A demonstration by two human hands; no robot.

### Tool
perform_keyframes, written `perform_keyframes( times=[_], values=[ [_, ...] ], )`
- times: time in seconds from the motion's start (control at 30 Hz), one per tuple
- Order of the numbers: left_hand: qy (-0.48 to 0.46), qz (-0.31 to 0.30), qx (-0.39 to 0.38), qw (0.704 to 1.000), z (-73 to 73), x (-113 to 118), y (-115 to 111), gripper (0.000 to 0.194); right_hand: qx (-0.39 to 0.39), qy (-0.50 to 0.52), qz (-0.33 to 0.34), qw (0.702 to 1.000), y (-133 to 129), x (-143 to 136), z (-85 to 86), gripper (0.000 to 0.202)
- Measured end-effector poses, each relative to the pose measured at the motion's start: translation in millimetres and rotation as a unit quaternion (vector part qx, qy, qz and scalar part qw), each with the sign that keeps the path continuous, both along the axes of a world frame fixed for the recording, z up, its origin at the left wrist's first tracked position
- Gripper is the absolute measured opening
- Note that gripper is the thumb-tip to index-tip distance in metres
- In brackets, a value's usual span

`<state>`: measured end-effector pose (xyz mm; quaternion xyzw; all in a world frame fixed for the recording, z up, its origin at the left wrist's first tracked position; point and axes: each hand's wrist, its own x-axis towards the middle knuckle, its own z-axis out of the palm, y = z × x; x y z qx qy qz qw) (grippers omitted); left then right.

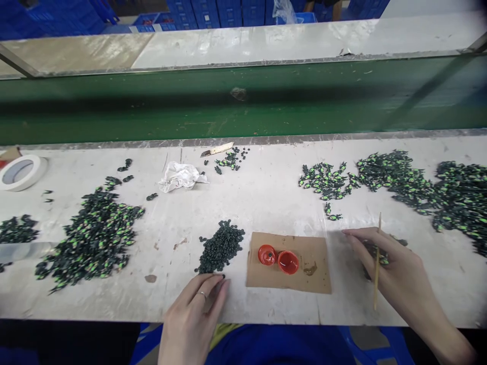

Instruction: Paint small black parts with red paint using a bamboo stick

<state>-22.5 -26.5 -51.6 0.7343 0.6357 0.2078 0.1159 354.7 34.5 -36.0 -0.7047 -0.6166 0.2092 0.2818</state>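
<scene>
Stick (377, 268) of thin wood rests between the fingers of my right hand (395, 274), which lies palm-down over a few green-and-black pieces (380, 253) — loosely curled, not clenched. My left hand (198, 309) lies flat, fingers together, tips touching the plain dark pile (221, 247). I judge this the picking-up step; next calls for one piece and the red paint caps (278, 258) on the cardboard (315, 268).

bare hands (194, 314), ring (203, 294) on left finger
</scene>
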Motion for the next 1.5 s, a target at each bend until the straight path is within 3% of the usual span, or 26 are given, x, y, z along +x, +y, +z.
perform_keyframes(
  times=[0.43, 0.57, 0.67, 0.83, 0.93, 1.07, 1.27, 1.4, 1.5],
  values=[
    [0.004, -0.014, -0.007, 1.000, 6.2, 1, 5, 0.005, 0.004, 0.017, 0.005, 1.000, -2, -3, 1.4, 0.026],
    [0.038, -0.031, 0.002, 0.999, 6.9, 1, 7, 0.006, 0.001, 0.030, 0.015, 0.999, -6, -8, 10.8, 0.036],
    [0.091, -0.077, -0.005, 0.993, 14.5, 0, 14, 0.011, -0.017, 0.045, 0.063, 0.997, -10, -19, 27.0, 0.052],
    [0.218, -0.179, -0.017, 0.959, 31.9, 11, 30, 0.038, -0.077, 0.165, 0.152, 0.971, -7, -44, 51.2, 0.015],
    [0.274, -0.224, -0.003, 0.935, 34.5, 17, 37, 0.049, -0.043, 0.183, 0.195, 0.963, -3, -56, 50.8, 0.018],
    [0.290, -0.272, 0.005, 0.918, 31.2, 13, 42, 0.049, 0.042, 0.160, 0.212, 0.963, -2, -69, 36.5, 0.025],
    [0.209, -0.285, -0.031, 0.935, 27.4, 13, 33, 0.041, 0.098, 0.125, 0.247, 0.956, -1, -86, 19.7, 0.029],
    [0.037, -0.234, -0.073, 0.969, 25.8, 33, 22, 0.019, 0.111, 0.113, 0.260, 0.953, 1, -88, 17.5, 0.027],
    [-0.064, -0.209, -0.088, 0.972, 22.4, 47, 15, 0.017, 0.103, 0.109, 0.260, 0.954, 1, -87, 17.4, 0.026]
  ],
)
